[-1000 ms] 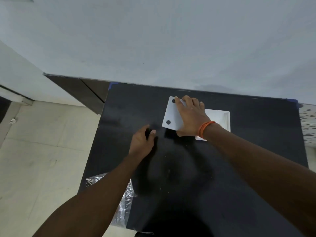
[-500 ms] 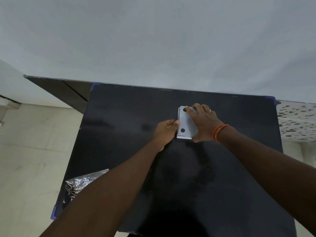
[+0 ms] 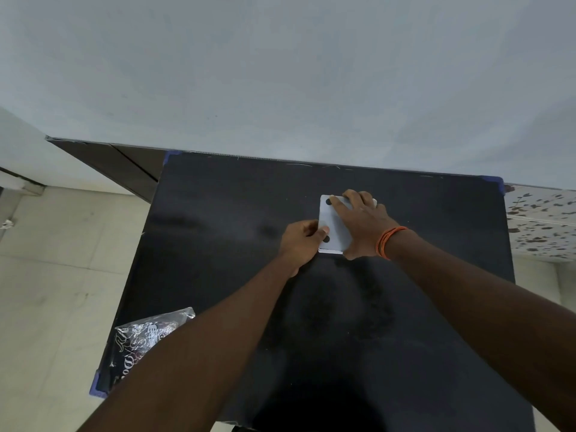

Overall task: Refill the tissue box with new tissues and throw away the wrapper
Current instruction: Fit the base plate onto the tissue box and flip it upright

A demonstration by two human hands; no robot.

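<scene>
A white tissue box (image 3: 332, 224) with round black feet lies bottom-up near the far middle of the black table (image 3: 218, 232). My right hand (image 3: 361, 226), with an orange thread on the wrist, lies flat on top of the box and covers its right part. My left hand (image 3: 304, 240) grips the box's left edge, thumb on the panel by one black foot. A clear crinkled plastic wrapper (image 3: 146, 338) with printed lettering lies at the table's near left corner, partly hidden by my left forearm.
The table stands against a pale grey wall (image 3: 280, 73). Beige floor tiles (image 3: 56, 275) lie to the left, and a speckled surface (image 3: 542, 219) shows at the right. Blue tape marks the table's corners.
The white bottom panel, tilted up and off to the left a second ago, now sits square on the box. My left hand moved from the bare table to the box's left edge.
</scene>
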